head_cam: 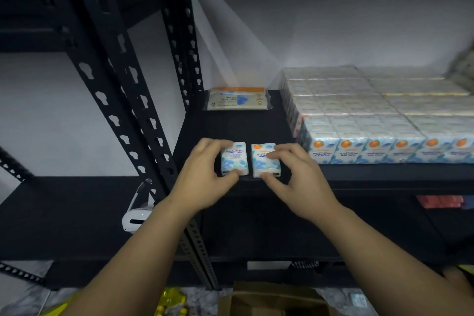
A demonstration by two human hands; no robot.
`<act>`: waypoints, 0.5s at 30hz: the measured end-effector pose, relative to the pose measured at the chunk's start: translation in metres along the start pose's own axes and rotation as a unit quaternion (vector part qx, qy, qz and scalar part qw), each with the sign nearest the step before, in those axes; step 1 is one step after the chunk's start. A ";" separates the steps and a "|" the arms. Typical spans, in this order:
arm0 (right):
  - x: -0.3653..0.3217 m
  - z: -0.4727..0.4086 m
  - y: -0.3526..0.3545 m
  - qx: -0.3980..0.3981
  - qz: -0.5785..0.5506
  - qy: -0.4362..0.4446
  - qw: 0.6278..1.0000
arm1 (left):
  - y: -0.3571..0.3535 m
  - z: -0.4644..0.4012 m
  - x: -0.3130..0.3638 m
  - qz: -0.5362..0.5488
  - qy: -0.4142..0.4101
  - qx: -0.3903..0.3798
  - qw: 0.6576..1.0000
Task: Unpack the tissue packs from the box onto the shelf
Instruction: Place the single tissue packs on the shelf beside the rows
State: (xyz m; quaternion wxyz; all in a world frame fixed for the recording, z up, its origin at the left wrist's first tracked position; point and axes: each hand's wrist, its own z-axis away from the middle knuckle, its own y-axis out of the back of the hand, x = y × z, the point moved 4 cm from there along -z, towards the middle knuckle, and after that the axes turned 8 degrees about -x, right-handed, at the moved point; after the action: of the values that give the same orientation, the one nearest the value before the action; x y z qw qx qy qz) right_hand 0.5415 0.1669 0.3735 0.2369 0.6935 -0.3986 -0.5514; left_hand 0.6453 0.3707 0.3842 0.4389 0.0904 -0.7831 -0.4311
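Note:
Two small blue-and-white mini tissue packs lie side by side at the front edge of the black shelf (230, 126). My left hand (202, 177) pinches the left tissue pack (234, 160) between thumb and fingers. My right hand (295, 177) grips the right tissue pack (264, 161) the same way. A large block of identical stacked tissue packs (372, 120) fills the shelf to the right. The brown cardboard box (277, 300) sits on the floor below, partly cut off by the frame's bottom edge.
A flat facial tissue pack (237, 99) lies at the shelf's back left. Black perforated uprights (138, 100) stand left of the shelf. A white device (137, 209) hangs on the upright. Red items (438, 201) sit on a lower shelf at right. Yellow items (171, 303) lie on the floor.

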 end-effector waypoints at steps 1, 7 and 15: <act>0.000 -0.001 0.000 0.002 -0.001 0.000 1.000 | 0.000 -0.001 0.000 -0.005 -0.010 -0.002 1.000; -0.001 -0.002 -0.003 -0.004 0.003 0.018 1.000 | -0.005 -0.007 0.005 -0.044 -0.051 -0.044 0.997; 0.000 -0.002 -0.005 0.004 0.001 0.006 1.000 | 0.000 -0.004 0.008 -0.006 -0.052 -0.024 0.998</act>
State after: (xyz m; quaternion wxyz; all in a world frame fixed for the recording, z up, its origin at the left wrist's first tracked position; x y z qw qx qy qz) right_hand 0.5451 0.1693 0.3708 0.2373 0.6972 -0.4002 -0.5454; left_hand 0.6434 0.3643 0.3901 0.3974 0.0619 -0.7937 -0.4564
